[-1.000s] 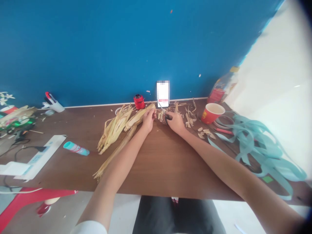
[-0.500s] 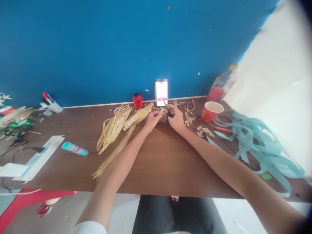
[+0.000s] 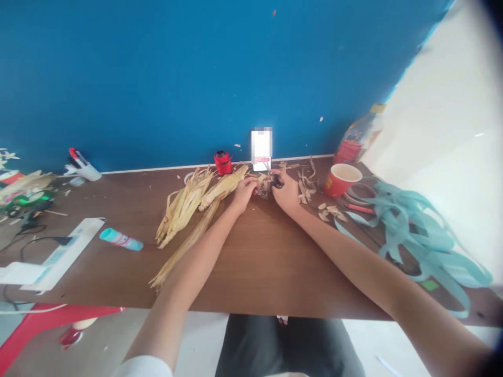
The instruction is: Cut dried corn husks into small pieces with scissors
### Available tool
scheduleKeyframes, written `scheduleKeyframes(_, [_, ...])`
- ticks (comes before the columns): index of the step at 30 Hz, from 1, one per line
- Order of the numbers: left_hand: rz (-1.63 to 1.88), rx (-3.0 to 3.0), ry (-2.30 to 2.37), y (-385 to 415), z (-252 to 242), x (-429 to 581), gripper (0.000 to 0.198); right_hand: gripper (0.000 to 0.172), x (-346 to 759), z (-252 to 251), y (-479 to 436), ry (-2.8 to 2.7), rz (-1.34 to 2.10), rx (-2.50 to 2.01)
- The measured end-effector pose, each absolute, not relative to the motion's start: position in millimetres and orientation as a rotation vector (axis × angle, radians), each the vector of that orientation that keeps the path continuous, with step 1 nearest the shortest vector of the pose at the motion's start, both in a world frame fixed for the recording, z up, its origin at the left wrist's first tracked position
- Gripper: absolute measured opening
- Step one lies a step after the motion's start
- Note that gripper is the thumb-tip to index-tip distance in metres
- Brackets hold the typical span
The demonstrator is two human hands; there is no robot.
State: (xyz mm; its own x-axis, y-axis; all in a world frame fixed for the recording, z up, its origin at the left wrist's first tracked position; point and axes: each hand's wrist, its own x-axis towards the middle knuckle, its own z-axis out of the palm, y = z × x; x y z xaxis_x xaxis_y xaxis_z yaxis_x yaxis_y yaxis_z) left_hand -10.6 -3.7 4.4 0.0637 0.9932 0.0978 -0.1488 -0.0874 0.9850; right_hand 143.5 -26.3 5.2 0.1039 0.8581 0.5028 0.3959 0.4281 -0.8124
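Observation:
My left hand [image 3: 244,193] pinches a small bundle of dried corn husk [image 3: 264,185] at its near end. My right hand [image 3: 286,192] grips a pair of black-handled scissors [image 3: 277,183], whose blades point up and away at the bundle. The two hands nearly touch, and the fingers hide part of the bundle. Just left of my left hand lies a tied roll of pale husk [image 3: 223,187], beside a heap of dried husk leaves [image 3: 184,207] and a long husk strip [image 3: 188,245] under my left forearm.
The brown wooden table [image 3: 271,251] meets a blue wall. Husk scraps [image 3: 305,189] lie right of my hands. Behind stand a red spool [image 3: 223,162], a phone [image 3: 261,149], a red cup [image 3: 341,180] and a plastic bottle [image 3: 356,141]. Pale teal ribbon [image 3: 416,235] lies at right.
My left hand has moved right, closer to my right hand, and now holds the small husk bundle. The scissors sit lower and closer in my right hand.

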Motion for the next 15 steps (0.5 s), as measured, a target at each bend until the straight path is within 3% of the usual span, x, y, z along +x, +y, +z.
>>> scheduleKeyframes(7, [1.231,1.206,0.842,-7.6,6.6,-11.0,0.029,0.041,143.5,-1.4,-20.7,-1.454,0.551,-1.134])
scheduleKeyframes(15, [1.188,1.342,0.870,-10.2,7.1,-8.7,0.016,0.041,142.4,2.1,-23.8,-1.461,0.544,-1.149])
